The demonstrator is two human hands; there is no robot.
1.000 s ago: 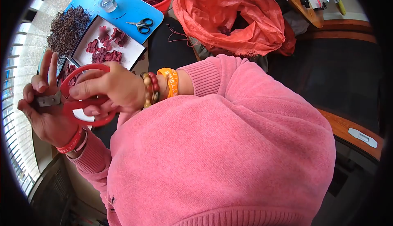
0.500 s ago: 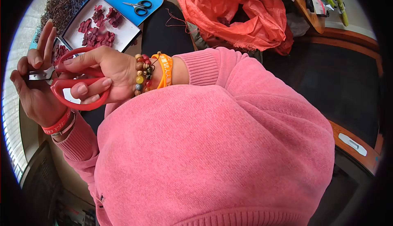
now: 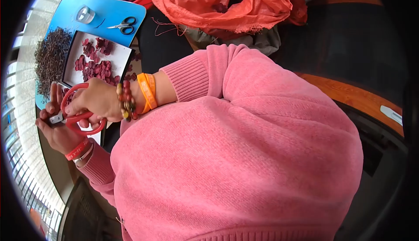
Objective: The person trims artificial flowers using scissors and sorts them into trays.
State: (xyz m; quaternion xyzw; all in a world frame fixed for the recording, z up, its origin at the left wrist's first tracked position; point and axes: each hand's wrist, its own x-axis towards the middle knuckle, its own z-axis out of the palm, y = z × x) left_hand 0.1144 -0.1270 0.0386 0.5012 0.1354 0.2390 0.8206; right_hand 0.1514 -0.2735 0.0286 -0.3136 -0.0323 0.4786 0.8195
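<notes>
We see the loose pink knitted sweater [image 3: 244, 153] filling the middle of the frame; its bulk could block the wearer's line of sight to the hands at the left. At upper middle, the wide-mouthed red plastic sack [image 3: 257, 22] trails loose threads, which could catch a passing sleeve. The glossy blue tabletop [image 3: 111, 7] at upper left is crowded, so a bump could shift everything on it. On its lower part lies the white, dark-edged shallow tray [image 3: 115, 57], just above the right hand [image 3: 100, 99]; a raised knuckle could jog it and scatter the flowers. Beside it, the tangled heap of thin brown dried stems [image 3: 53, 57] could shed bits among them.

At left of the frame, the right hand grips the red-handled metal scissors [image 3: 73, 118], with fingers through the loops. The left hand [image 3: 61, 136] curls its fingers about the short blades; we cannot quite tell whether it pinches anything small there. This worries us most: a squeeze on the handles with a fingertip between the blades could nick the skin.

Farther up, the small black-handled scissors [image 3: 122, 25] point toward the left, and a careless reach could meet their tips. The clear plastic cup [image 3: 85, 15] could tip if knocked. Smallest, the dark red, thin-petalled flowers [image 3: 98, 70] could tear or crumple under a dragging cuff.
</notes>
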